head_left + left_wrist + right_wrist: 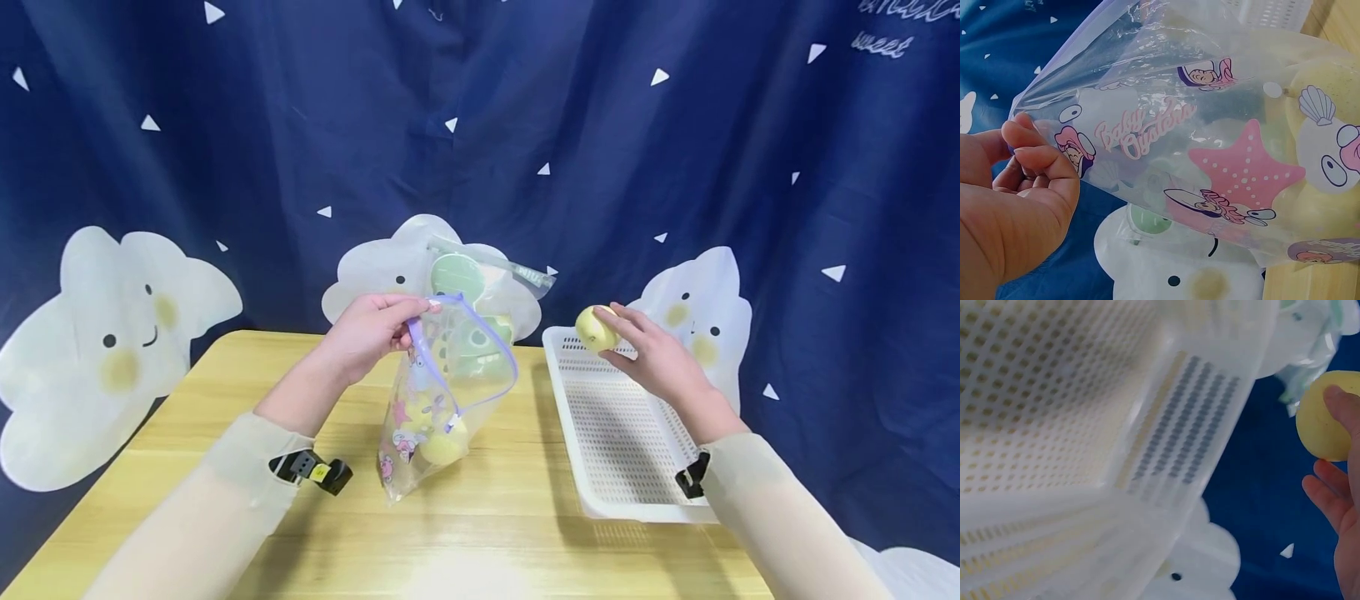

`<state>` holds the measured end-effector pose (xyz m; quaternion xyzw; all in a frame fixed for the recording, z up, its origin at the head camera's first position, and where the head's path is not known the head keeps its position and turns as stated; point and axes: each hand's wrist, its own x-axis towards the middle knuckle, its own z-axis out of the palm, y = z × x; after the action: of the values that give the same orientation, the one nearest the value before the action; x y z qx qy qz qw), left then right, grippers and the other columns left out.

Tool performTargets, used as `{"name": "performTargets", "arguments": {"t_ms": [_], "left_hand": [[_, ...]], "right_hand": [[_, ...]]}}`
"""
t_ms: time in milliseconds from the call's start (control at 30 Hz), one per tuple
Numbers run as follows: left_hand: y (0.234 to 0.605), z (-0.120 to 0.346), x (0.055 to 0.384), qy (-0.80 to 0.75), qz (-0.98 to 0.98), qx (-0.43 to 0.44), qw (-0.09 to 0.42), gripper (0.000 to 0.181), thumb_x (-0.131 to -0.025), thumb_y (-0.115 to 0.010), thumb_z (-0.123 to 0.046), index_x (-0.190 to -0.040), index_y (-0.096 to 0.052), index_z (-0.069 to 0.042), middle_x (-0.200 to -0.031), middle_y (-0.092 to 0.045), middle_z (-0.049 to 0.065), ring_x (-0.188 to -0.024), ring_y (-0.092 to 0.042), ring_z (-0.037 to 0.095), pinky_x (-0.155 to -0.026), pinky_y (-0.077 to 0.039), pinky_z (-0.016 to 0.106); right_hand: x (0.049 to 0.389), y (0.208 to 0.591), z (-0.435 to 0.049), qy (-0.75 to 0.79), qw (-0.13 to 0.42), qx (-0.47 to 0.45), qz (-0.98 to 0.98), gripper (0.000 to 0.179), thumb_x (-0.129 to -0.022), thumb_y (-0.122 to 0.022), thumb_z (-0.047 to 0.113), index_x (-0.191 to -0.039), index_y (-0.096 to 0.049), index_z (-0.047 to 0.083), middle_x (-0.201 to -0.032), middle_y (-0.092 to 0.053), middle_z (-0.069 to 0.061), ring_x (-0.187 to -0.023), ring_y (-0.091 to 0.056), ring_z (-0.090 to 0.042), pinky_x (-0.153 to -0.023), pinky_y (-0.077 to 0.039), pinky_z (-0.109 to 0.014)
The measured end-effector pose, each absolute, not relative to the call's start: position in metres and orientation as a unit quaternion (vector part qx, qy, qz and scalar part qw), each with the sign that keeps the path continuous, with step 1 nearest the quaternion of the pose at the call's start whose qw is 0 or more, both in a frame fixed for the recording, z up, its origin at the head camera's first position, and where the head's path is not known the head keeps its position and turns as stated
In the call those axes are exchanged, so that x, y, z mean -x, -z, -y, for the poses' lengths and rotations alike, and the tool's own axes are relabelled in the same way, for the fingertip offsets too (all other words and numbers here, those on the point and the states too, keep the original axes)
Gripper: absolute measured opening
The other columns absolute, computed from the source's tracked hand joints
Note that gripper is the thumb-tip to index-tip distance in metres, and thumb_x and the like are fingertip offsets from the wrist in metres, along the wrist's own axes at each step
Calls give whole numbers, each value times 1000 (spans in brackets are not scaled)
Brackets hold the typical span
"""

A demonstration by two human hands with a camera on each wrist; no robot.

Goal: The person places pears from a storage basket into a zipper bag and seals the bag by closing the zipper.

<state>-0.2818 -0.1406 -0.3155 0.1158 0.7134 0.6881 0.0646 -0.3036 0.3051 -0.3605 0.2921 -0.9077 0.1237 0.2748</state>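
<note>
My left hand (378, 329) pinches the purple-edged rim of a clear plastic zipper bag (1147, 125), holding it up with its mouth spread. The bag carries a pink starfish and "Baby Oysters" lettering. Yellow fruit (442, 446) shows through the plastic near the bottom. In my right hand (656, 354) is a round, pale yellow fruit (596, 329), gripped between thumb and fingers above the far left corner of a white basket (581, 483). The right wrist view shows the same fruit (1325, 419) at its right edge, partly cut off.
Behind the zipper bag stands another clear bag (480, 337) with green cartoon prints, partly hidden by it. The basket has perforated walls and sits on the right of the wooden table (495, 517). A dark blue curtain (480, 108) with cloud faces hangs behind the table.
</note>
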Motion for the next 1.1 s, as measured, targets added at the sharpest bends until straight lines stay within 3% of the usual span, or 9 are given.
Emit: {"name": "performTargets", "arguments": {"t_ms": [267, 400, 533, 633, 767, 1100], "left_hand": [[315, 142, 281, -688, -714, -116, 64, 35, -111, -65, -23, -129, -73, 5, -69, -56, -8, -63, -53, 5, -65, -49, 18], [316, 142, 281, -691, -711, -114, 63, 33, -111, -66, -23, -129, -74, 4, -69, -56, -8, -63, -53, 5, -64, -49, 17], [315, 143, 280, -692, -710, -115, 63, 31, -111, -66, -23, -126, -75, 3, -69, -56, -8, -63, -53, 5, -65, -49, 18], [315, 144, 280, -693, -709, -117, 62, 30, -111, -66, -22, -125, -76, 3, -69, -56, -8, -63, -53, 4, -65, -49, 18], [314, 144, 279, -694, -707, -119, 63, 31, -111, -67, -22, -125, -76, 4, -70, -57, -9, -63, -52, 4, -65, -49, 18], [312, 144, 279, -689, -712, -119, 64, 33, -111, -66, -23, -127, -75, 5, -70, -57, -9, -63, -53, 3, -65, -49, 17]], "right_hand": [[291, 342, -274, -160, 363, -322, 860, 75, -85, -95, 10, -153, -64, 14, -147, -66, -21, -127, -71, -46, -85, -65, -61], [283, 332, -254, -183, 374, -346, 841, 75, -84, -96, 8, -152, -64, 11, -145, -67, -21, -130, -70, -44, -95, -64, -58], [273, 324, -234, -207, 381, -370, 822, 77, -82, -96, 4, -152, -64, 9, -145, -67, -20, -133, -69, -40, -97, -64, -44], [268, 319, -220, -230, 384, -392, 804, 78, -81, -96, 1, -152, -64, 6, -145, -67, -21, -129, -71, -38, -97, -63, -26], [262, 312, -202, -260, 379, -422, 782, 80, -80, -96, -2, -152, -62, 2, -145, -66, -22, -124, -73, -36, -99, -61, -19], [249, 313, -164, -285, 327, -447, 782, 80, -82, -98, 8, -153, -62, 5, -138, -69, -16, -119, -73, -27, -94, -66, -30]]}}
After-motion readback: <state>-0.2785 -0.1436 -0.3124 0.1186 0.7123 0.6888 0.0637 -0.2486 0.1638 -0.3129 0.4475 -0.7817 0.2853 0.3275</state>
